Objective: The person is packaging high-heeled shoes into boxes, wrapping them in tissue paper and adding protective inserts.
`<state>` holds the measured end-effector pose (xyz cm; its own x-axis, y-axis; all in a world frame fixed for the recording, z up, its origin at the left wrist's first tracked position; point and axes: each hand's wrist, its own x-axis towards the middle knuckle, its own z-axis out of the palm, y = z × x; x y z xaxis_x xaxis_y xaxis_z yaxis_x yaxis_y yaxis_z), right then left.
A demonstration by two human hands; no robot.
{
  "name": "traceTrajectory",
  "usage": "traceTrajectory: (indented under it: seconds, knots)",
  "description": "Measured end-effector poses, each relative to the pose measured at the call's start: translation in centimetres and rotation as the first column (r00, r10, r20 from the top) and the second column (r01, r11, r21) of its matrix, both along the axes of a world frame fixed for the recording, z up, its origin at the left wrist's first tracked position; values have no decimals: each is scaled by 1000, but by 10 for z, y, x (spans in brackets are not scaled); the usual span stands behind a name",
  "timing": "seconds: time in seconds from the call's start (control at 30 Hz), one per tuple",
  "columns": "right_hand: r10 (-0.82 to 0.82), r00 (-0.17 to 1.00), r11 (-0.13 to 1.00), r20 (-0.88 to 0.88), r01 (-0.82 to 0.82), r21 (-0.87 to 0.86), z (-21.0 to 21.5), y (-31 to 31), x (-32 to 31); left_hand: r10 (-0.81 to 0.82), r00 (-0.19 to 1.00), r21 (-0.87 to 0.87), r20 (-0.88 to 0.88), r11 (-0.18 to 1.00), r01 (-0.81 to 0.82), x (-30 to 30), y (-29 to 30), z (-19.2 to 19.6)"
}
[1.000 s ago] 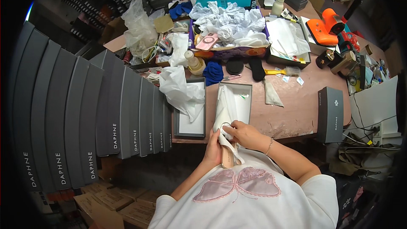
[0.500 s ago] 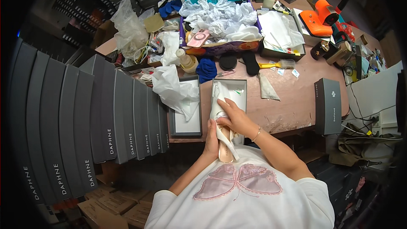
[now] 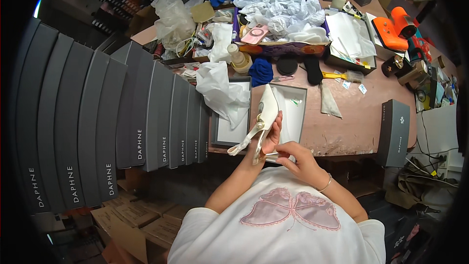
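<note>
A white slingback shoe (image 3: 268, 110) with a pointed toe and a pearl ornament is turned on its side, toe upward. My left hand (image 3: 271, 136) is wrapped around its sole side and holds it above the table's front edge. Close to the heel end is my right hand (image 3: 299, 160), with its fingers curled in; whatever lies between the fingertips is too small to make out. Behind the shoe lies an open grey shoebox (image 3: 298, 116) with white paper and a small green-marked packet inside. The strap of the shoe hangs loose toward the left.
Tall stacked grey shoeboxes (image 3: 132, 112) crowd the left side. Crumpled white paper (image 3: 222, 95) covers part of another open box (image 3: 215, 134). A bin of paper wads (image 3: 283, 17), a yellow-handled brush (image 3: 344, 76) and a closed shoebox (image 3: 394, 132) stand farther back and right.
The shoe has turned from lying lengthwise to its side, toe raised. My right hand has left its upper and moved down to the heel end. The view has shifted left.
</note>
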<state>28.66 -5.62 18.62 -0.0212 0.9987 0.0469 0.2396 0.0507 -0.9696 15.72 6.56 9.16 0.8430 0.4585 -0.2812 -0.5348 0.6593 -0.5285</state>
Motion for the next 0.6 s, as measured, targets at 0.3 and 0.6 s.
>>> traceTrajectory:
  seconds: [0.3,0.6]
  knots:
    - [103,993,987,55,-109,117,10,-3,-12,-145,961,231,234,969,90,6,-12,19]
    - [116,991,990,72,-121,75,5,-3,-16,-118,971,150,208,985,88,-2,-17,14]
